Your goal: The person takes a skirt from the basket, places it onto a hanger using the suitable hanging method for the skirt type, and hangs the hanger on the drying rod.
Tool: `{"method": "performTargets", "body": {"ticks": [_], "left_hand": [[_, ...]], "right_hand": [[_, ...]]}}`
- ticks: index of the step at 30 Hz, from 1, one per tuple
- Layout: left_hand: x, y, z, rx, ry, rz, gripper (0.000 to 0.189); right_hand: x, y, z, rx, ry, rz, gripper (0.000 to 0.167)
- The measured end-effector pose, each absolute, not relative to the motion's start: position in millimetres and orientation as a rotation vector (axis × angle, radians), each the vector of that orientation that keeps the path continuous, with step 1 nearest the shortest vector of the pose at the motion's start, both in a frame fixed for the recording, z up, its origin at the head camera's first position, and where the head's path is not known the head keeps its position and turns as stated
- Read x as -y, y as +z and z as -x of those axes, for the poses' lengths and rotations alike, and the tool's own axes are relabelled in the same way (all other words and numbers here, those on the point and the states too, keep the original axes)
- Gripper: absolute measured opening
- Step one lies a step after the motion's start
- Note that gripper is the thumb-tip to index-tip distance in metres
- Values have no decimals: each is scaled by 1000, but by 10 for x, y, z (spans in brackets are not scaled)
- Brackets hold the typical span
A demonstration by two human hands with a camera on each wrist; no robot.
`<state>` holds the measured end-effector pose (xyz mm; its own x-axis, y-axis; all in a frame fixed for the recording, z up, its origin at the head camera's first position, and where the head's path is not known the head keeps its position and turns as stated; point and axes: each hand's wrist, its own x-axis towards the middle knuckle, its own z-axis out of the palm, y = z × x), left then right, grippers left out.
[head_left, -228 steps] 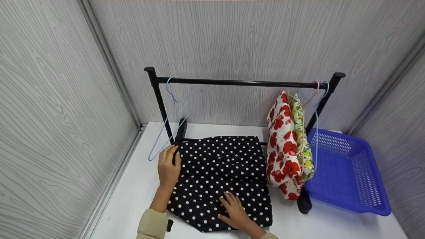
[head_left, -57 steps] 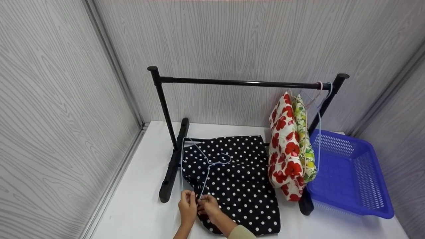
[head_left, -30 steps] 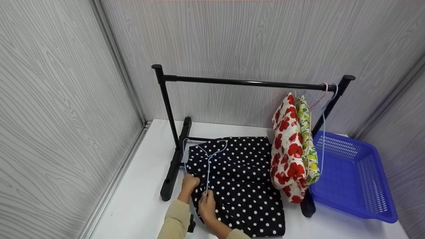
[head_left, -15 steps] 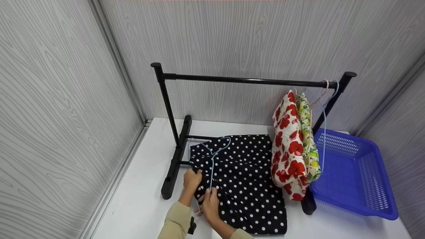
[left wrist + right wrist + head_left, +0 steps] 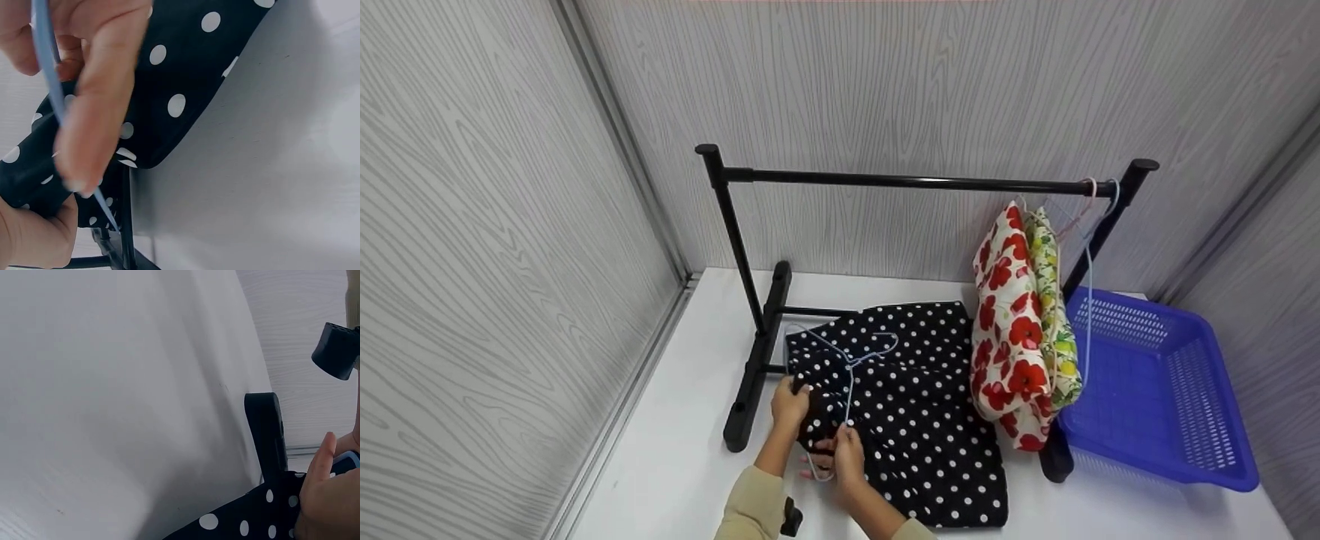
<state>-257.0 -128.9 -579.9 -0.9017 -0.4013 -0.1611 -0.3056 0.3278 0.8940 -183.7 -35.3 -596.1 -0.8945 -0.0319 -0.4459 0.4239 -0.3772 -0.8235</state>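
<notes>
A black cloth garment with white polka dots (image 5: 922,390) lies spread on the white table, bunched at its left side. My left hand (image 5: 790,405) grips its left edge; in the left wrist view that hand (image 5: 39,236) has the fabric under its thumb. My right hand (image 5: 849,457) pinches one arm of a light blue wire hanger (image 5: 849,390). The hanger's hook lies over the cloth, pointing right, and part of its frame is hidden by the fabric. In the right wrist view, the right hand (image 5: 329,509) is partly cut off beside the dotted cloth.
A black garment rack (image 5: 922,181) stands behind the cloth. At its right end hang a red-flowered cloth (image 5: 1005,322) and a lemon-print cloth (image 5: 1054,315) near another blue hanger. A blue plastic basket (image 5: 1132,390) sits at the right. Patterned walls enclose the table.
The blue hanger has left the rack's left end and is now in the right hand over the cloth. Lately the left hand has pulled the garment's edge around the hanger's lower part.
</notes>
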Motion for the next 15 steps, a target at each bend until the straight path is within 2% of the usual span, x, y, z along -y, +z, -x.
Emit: {"method": "performTargets", "body": {"ticks": [6, 11, 15], "left_hand": [[1270, -5840, 2583, 2427, -1725, -656, 29], [1315, -6144, 2710, 2376, -1714, -602, 29], [1296, -6069, 2669, 2343, -1752, -619, 30]], "right_hand": [[317, -5972, 1885, -1379, -2220, -652, 41], [279, -5967, 1874, -1264, -2187, -596, 61], [261, -5950, 1862, -1294, -2177, -550, 74]]}}
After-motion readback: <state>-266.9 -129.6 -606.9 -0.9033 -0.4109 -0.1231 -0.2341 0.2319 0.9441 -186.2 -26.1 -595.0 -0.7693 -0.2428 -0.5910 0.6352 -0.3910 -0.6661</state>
